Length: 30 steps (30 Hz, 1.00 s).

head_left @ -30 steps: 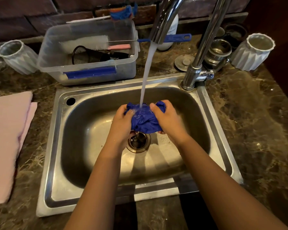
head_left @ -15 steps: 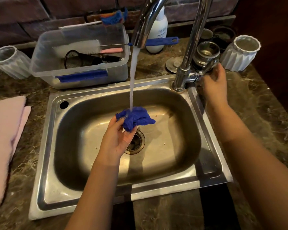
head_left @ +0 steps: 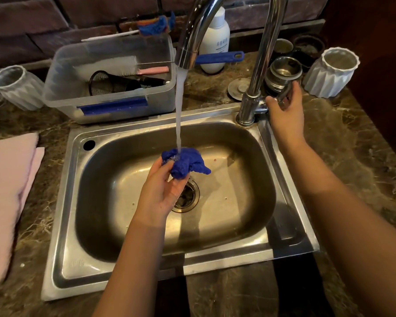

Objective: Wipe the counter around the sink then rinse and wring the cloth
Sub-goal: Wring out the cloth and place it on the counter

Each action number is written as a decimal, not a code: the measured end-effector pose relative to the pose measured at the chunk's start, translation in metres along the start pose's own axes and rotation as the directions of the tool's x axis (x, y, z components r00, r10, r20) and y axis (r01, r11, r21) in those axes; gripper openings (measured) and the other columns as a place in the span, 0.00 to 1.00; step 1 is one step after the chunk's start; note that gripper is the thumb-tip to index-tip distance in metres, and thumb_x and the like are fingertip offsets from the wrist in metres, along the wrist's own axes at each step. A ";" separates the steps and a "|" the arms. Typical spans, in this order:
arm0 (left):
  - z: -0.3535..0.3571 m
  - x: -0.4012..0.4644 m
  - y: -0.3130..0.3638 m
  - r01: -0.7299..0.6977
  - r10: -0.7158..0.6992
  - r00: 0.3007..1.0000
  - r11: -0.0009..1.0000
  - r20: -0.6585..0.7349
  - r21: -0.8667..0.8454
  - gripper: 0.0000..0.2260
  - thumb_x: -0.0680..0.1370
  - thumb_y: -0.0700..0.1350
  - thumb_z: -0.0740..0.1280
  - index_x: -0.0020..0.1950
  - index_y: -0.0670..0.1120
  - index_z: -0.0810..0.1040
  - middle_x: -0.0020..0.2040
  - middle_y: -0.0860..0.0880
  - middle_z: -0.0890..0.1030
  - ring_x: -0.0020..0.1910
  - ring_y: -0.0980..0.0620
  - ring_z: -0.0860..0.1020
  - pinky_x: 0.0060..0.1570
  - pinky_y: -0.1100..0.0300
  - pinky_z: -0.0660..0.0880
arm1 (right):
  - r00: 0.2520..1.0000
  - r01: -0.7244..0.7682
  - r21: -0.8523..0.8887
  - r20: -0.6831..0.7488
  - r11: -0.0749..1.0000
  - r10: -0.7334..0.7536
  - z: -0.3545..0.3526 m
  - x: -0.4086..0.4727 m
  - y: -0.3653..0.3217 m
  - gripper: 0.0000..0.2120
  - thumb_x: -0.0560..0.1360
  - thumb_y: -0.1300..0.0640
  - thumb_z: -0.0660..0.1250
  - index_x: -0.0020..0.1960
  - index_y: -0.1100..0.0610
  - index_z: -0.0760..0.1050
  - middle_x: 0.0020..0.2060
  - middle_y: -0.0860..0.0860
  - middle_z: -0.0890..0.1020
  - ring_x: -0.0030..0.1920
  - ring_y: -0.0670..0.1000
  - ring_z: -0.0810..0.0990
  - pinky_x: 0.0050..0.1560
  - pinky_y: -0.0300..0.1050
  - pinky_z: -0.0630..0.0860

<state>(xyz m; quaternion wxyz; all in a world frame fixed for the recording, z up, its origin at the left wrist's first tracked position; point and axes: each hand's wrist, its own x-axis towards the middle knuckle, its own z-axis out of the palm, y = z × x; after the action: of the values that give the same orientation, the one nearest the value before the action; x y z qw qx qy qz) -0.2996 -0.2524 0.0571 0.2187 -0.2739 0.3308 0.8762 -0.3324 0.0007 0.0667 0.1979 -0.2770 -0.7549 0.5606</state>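
A crumpled blue cloth (head_left: 185, 162) sits under the running water stream (head_left: 179, 110) above the steel sink (head_left: 78, 202). My left hand (head_left: 160, 191) holds the cloth from below, over the drain (head_left: 188, 195). My right hand (head_left: 285, 110) grips the tap handle (head_left: 284, 93) at the base of the chrome tap (head_left: 256, 72), at the sink's back right corner. Water falls from the spout (head_left: 188, 53) onto the cloth.
A clear plastic tub (head_left: 110, 88) with brushes stands behind the sink. White ribbed cups (head_left: 332, 72) (head_left: 16, 88) stand at back right and back left. A pink towel (head_left: 7, 191) lies on the marble counter (head_left: 364, 168) at left. A white bottle (head_left: 215, 42) and a steel strainer (head_left: 284, 72) stand near the tap.
My right hand let go of the cloth and moved to the tap handle, which it now grips. My left hand keeps the cloth under the stream alone.
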 end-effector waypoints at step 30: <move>-0.041 -0.031 0.005 -0.050 -0.069 0.975 0.858 0.210 0.511 0.12 0.76 0.27 0.57 0.45 0.42 0.74 0.48 0.42 0.79 0.44 0.47 0.81 0.38 0.57 0.80 | 0.638 -0.588 0.182 0.703 0.788 0.313 0.050 -0.107 0.008 0.09 0.76 0.62 0.62 0.55 0.58 0.75 0.42 0.53 0.81 0.41 0.49 0.81 0.38 0.42 0.80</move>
<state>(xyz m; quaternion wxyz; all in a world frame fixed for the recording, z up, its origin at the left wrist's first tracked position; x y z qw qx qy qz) -0.2651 -0.2903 0.0527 0.3234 -0.1086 0.5246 0.7800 -0.2795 -0.1026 0.0454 -0.1696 -0.2064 -0.5496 0.7916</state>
